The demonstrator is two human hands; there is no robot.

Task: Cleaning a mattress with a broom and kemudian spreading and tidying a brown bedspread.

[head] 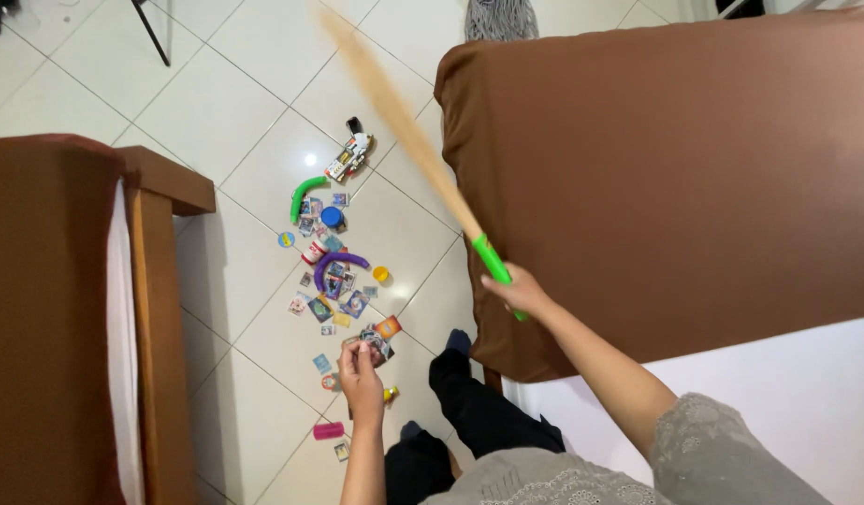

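Your right hand (521,290) was closed around the green handle (493,262) of a broom (404,122), whose blurred straw bristles slanted up over the tiled floor (217,103) beside the brown-covered bed (675,168). Your left hand (360,372) pinched a few small cards (374,344) between its fingertips. Beyond it lay scattered cards, a purple curved toy (339,261), a green curved one (304,190), a blue lid (331,216) and a pink comb (328,430).
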